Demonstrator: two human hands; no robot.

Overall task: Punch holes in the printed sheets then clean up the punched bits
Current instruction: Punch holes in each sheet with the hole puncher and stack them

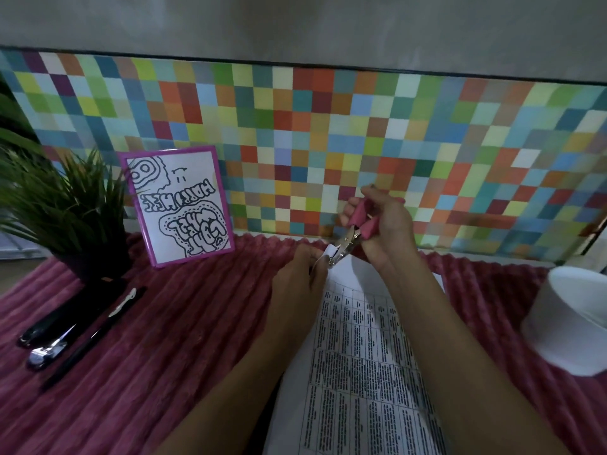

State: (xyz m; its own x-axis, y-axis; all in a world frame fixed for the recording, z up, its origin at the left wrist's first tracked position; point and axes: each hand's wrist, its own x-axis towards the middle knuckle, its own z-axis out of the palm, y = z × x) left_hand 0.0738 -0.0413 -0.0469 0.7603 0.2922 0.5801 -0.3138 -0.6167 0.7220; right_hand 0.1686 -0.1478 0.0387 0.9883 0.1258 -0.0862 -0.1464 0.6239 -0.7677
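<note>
The lower edge of the printed sheets (358, 356) is cut off by the bottom of the frame, and part of the stack is covered by both forearms. The print is too small to be read. The far corner of the sheets, at centre frame, is pinched by the left hand (295, 277). The hole punch (353, 231), a plier type with pink padded handles and a bright metal head, is gripped by the right hand (384, 224), with the fingers curled round the handles. The head is set over that corner; whether the paper is pierced cannot be told.

The table is covered by a ribbed, plush magenta cloth (164, 356). A round white tub (578, 323), cut off at the right edge, stands well apart from the sheets. At lower left, dark pens (82, 330) lie near a potted plant (59, 205) and a pink-framed drawing (179, 205). Open cloth lies between the pens and the sheets.
</note>
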